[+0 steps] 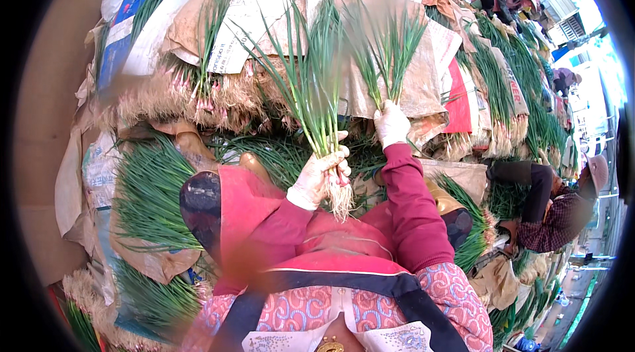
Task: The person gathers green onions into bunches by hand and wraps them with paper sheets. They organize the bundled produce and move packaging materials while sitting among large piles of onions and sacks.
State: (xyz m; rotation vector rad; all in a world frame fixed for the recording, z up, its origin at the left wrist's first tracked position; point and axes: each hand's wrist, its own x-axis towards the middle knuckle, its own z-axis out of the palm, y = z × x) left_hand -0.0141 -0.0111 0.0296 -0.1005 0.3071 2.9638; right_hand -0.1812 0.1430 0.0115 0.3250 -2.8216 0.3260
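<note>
The left hand (pixel 316 176), in a pale glove, is closed around a bunch of spring onions (pixel 317 114) just above the bulbs, in front of the lap. Its forearm comes from the near left and slants far and to the right, elbow bent, and its fingers curl across the stems, the tips showing on their right side. The green leaves of this bunch fan out to the far side, while its pinkish bulbs and stringy pale roots hang out below the fist, toward the red apron (pixel 254 196).

The right hand (pixel 392 126), also gloved, is farther out and to the right of the left one. Its arm, in a maroon sleeve (pixel 409 206), reaches forward and slightly left. The back of the hand is turned up and the fingers are folded around a smaller spring onion bunch (pixel 397 64), whose leaves spread to the far side over a brown sack (pixel 428 110); its lower ends are hidden by the hand. The two hands are apart.

On the far left, a row of root ends (pixel 175 90) pokes out from under pale sacks. A heap of spring onion leaves (pixel 152 196) lies left of the lap. On the right sits another person (pixel 552 223) in a hat.
</note>
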